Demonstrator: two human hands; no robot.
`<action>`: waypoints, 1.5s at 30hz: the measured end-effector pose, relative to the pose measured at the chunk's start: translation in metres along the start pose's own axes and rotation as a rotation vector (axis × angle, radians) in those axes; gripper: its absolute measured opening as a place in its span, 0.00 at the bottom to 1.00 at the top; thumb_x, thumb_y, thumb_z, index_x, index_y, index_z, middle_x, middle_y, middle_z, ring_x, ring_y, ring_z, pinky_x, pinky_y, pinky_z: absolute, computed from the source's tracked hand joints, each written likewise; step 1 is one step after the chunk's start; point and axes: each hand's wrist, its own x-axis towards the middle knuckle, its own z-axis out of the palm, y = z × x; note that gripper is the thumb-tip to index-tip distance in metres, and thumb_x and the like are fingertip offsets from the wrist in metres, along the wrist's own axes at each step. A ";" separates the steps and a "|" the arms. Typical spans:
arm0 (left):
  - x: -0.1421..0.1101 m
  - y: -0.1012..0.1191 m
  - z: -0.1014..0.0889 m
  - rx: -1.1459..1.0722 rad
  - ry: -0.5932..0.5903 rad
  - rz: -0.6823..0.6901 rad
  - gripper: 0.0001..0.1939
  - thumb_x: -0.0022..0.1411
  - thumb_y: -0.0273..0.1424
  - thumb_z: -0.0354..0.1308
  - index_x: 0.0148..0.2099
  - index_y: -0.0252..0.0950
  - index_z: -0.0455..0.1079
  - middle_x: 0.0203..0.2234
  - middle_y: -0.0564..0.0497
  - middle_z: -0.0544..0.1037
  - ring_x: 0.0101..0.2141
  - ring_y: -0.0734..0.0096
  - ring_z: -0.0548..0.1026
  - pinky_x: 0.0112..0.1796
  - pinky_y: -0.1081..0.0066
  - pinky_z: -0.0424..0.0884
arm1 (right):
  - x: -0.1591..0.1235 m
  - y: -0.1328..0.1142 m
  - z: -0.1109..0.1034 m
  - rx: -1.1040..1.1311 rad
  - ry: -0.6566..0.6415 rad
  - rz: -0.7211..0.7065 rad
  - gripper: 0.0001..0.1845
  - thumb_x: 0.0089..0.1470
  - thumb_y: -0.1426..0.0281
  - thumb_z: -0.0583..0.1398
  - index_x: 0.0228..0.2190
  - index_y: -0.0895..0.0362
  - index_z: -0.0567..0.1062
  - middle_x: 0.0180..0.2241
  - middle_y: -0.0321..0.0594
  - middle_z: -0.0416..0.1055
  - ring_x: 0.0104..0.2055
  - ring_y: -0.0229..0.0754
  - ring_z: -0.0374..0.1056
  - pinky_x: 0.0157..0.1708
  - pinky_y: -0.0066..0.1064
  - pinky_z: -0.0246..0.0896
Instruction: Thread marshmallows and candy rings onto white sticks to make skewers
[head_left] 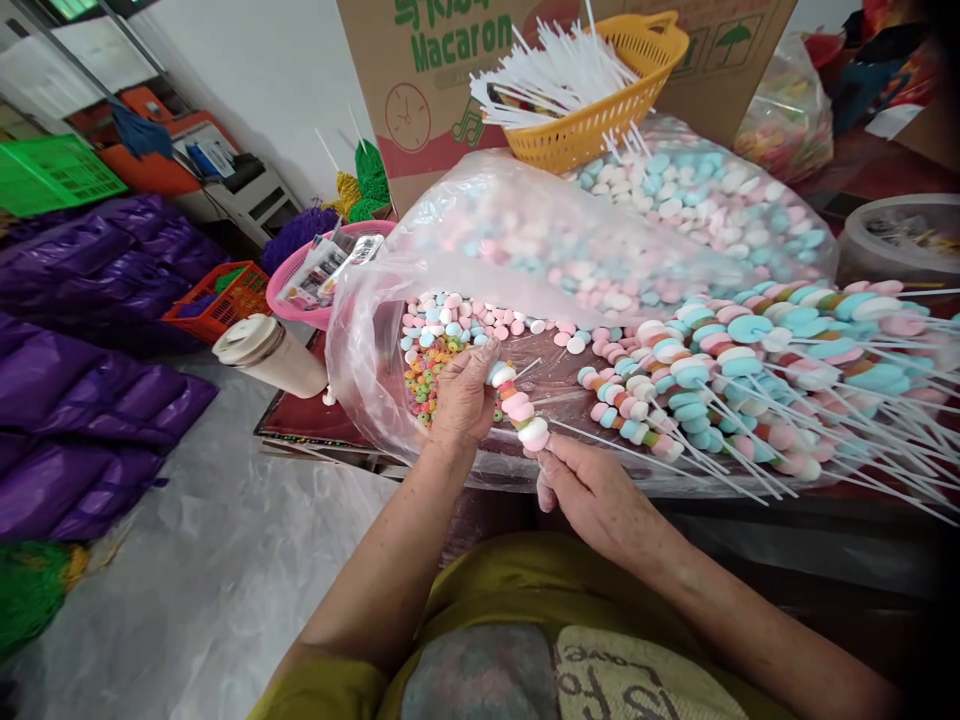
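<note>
A candy skewer (517,405) of white, pink, blue and orange pieces slants between my two hands. My right hand (589,480) is closed at its lower end, just below the bottom white and pink pieces. At the upper end my left hand (466,392) has its fingers pressed together by the top pieces; whether a loose candy is between them is hidden. Behind and under that hand lie small ring candies (427,375) in orange, green and yellow. Pink, white and blue round candies (469,315) spread just beyond, on clear plastic.
Finished candy skewers (720,370) pile up at the right, sticks pointing toward me. A large clear bag (480,215) of candies lies behind. On it sits a yellow basket (592,130) of white sticks (555,70). A lidded cup (274,355) and a pink basin (289,275) stand left.
</note>
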 end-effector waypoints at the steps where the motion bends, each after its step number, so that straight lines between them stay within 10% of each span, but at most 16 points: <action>1: 0.001 -0.001 0.000 -0.001 -0.013 -0.014 0.14 0.42 0.36 0.68 0.21 0.33 0.68 0.18 0.57 0.69 0.20 0.84 0.65 0.24 0.79 0.62 | 0.000 0.000 0.000 -0.004 -0.010 0.006 0.18 0.58 0.68 0.47 0.18 0.54 0.61 0.16 0.32 0.63 0.21 0.35 0.59 0.27 0.29 0.53; 15: -0.016 0.012 0.018 -0.163 -0.053 -0.338 0.24 0.56 0.49 0.53 0.22 0.36 0.54 0.11 0.60 0.59 0.12 0.82 0.59 0.25 0.72 0.70 | -0.007 0.004 0.015 0.089 0.043 0.035 0.17 0.58 0.66 0.46 0.20 0.55 0.61 0.16 0.32 0.64 0.22 0.35 0.59 0.27 0.28 0.53; 23: -0.020 0.010 0.022 -0.245 0.155 -0.276 0.22 0.59 0.47 0.51 0.23 0.36 0.54 0.11 0.60 0.59 0.12 0.83 0.59 0.27 0.73 0.71 | -0.010 0.002 0.019 0.085 0.094 0.025 0.17 0.57 0.68 0.46 0.18 0.55 0.61 0.17 0.33 0.65 0.21 0.35 0.60 0.27 0.28 0.53; 45: -0.026 -0.023 0.013 0.009 0.231 -0.127 0.21 0.57 0.47 0.53 0.24 0.37 0.54 0.10 0.61 0.59 0.12 0.82 0.61 0.25 0.73 0.71 | 0.034 0.018 0.033 -0.250 0.081 0.025 0.12 0.56 0.76 0.46 0.25 0.57 0.66 0.22 0.39 0.68 0.26 0.38 0.62 0.31 0.28 0.53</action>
